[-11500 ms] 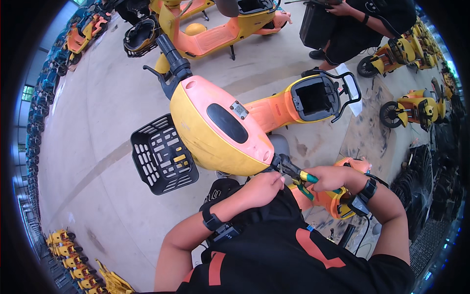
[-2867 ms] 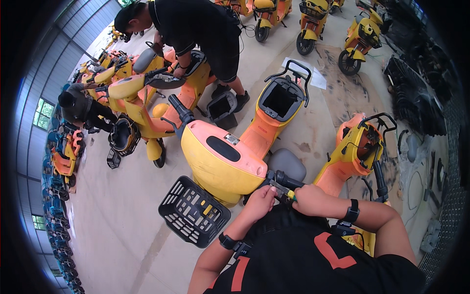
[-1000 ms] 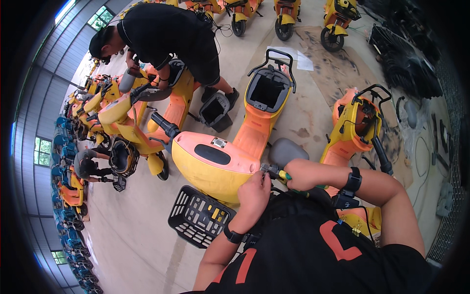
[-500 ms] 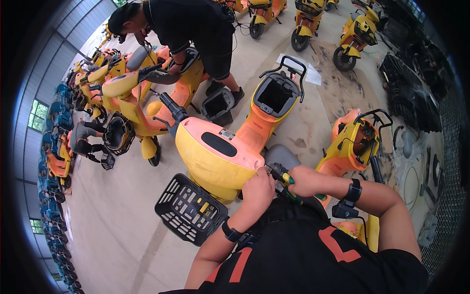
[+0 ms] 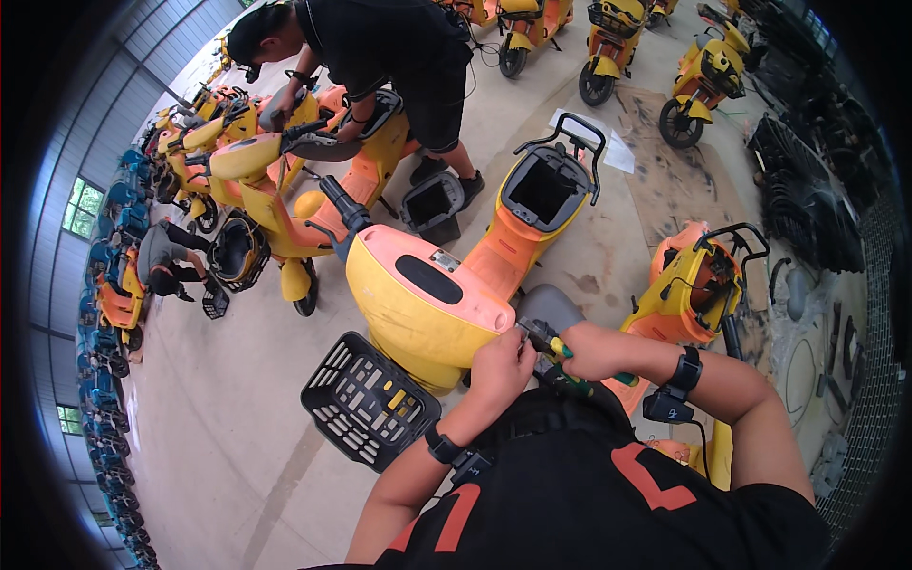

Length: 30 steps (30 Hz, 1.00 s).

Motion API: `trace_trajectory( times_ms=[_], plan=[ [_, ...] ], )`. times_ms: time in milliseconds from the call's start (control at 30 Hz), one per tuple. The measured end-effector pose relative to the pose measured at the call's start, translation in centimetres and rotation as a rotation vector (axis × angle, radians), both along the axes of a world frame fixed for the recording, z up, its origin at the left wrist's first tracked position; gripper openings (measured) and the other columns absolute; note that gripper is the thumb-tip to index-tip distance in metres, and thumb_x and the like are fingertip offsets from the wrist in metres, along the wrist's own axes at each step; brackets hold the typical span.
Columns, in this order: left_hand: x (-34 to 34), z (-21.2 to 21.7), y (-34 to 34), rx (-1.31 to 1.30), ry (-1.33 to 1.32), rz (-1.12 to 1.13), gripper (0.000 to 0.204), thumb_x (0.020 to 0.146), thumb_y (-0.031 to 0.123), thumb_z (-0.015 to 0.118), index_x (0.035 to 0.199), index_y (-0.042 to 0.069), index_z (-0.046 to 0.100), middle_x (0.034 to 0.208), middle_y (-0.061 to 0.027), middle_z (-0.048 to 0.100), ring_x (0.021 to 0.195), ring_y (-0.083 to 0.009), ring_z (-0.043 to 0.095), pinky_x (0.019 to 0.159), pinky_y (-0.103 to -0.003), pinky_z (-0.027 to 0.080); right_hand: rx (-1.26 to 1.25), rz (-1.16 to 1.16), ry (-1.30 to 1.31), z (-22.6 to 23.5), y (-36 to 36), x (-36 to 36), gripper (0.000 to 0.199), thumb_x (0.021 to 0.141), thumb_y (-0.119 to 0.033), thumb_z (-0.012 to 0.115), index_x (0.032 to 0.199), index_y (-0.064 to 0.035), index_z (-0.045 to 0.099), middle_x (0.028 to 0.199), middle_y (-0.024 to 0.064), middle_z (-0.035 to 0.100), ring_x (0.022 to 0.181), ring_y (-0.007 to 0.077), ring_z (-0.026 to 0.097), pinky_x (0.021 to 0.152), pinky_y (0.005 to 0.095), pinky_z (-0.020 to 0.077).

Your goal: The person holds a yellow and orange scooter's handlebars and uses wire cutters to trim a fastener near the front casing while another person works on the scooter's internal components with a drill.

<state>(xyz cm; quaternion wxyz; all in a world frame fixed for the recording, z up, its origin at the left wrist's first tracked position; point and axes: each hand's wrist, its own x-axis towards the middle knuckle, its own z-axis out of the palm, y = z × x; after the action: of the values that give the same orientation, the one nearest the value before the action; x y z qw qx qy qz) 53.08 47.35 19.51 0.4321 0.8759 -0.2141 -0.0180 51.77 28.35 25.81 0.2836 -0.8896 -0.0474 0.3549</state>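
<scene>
A yellow and orange electric scooter (image 5: 408,313) stands in front of me, its right handlebar end close to my hands. My right hand (image 5: 591,350) is closed around pliers (image 5: 561,351) with green and yellow handles. The dark jaws of the pliers point left, close to the fingertips of my left hand (image 5: 502,361). That left hand is closed in a pinch beside the scooter's front cover; whatever lies between its fingers is too small to make out. A black basket (image 5: 366,404) is at the scooter's front, and its rear compartment (image 5: 543,190) is uncovered.
A grey seat (image 5: 551,309) lies beyond the pliers. Another scooter (image 5: 679,294) stands to the right. At the upper left a person (image 5: 380,57) bends over a scooter near a black bin (image 5: 432,204). Farther left, a second person (image 5: 169,255) stoops. Dark parts (image 5: 807,190) are piled far right.
The view has shifted slightly, so the scene sits a little lower and to the right. My hands and the pliers stay by the handlebar end. The bending person's arm has moved.
</scene>
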Motion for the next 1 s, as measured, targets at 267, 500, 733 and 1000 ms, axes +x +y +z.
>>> trace_trajectory(
  times_ms=[267, 500, 733, 1000],
  plan=[
    [-0.5, -0.6, 0.5, -0.034, -0.115, -0.077, 0.014, 0.083, 0.01, 0.066, 0.089, -0.001, 0.061, 0.068, -0.0178, 0.062, 0.058, -0.0321, 0.063, 0.054, -0.04, 0.051, 0.182, -0.124, 0.236, -1.3, -0.2, 0.2, 0.025, 0.078, -0.014, 0.061, 0.082, 0.0103, 0.064, 0.071, 0.021, 0.066, 0.061, 0.027, 0.068, 0.063, 0.0392, 0.0537],
    [-1.2, -0.4, 0.2, -0.023, -0.133, -0.075, 0.013, 0.084, 0.009, 0.065, 0.09, -0.001, 0.061, 0.068, -0.0177, 0.063, 0.056, -0.0319, 0.063, 0.053, -0.04, 0.05, 0.195, -0.164, 0.163, -1.6, 0.1, -0.3, 0.023, 0.075, -0.013, 0.062, 0.078, 0.0095, 0.062, 0.073, 0.0214, 0.066, 0.064, 0.03, 0.067, 0.063, 0.0387, 0.0537],
    [-2.5, -0.1, -0.2, -0.107, 0.0, 0.014, 0.013, 0.087, 0.01, 0.061, 0.092, -0.001, 0.058, 0.066, -0.0185, 0.062, 0.057, -0.0354, 0.063, 0.051, -0.043, 0.051, 0.111, -0.153, -0.202, -3.5, 0.9, -2.4, 0.026, 0.069, -0.011, 0.063, 0.085, 0.0094, 0.062, 0.099, 0.0257, 0.061, 0.093, 0.0413, 0.06, 0.082, 0.0423, 0.0502],
    [-3.7, -0.5, 0.0, -0.181, 0.077, 0.061, 0.02, 0.09, 0.011, 0.061, 0.104, -0.004, 0.057, 0.07, -0.0177, 0.064, 0.058, -0.0282, 0.064, 0.052, -0.037, 0.051, 0.4, -0.389, 0.0, -3.1, 1.0, -2.8, 0.019, 0.071, -0.001, 0.062, 0.086, 0.0102, 0.062, 0.095, 0.0171, 0.059, 0.064, 0.0274, 0.066, 0.059, 0.0336, 0.0535]
  ],
)
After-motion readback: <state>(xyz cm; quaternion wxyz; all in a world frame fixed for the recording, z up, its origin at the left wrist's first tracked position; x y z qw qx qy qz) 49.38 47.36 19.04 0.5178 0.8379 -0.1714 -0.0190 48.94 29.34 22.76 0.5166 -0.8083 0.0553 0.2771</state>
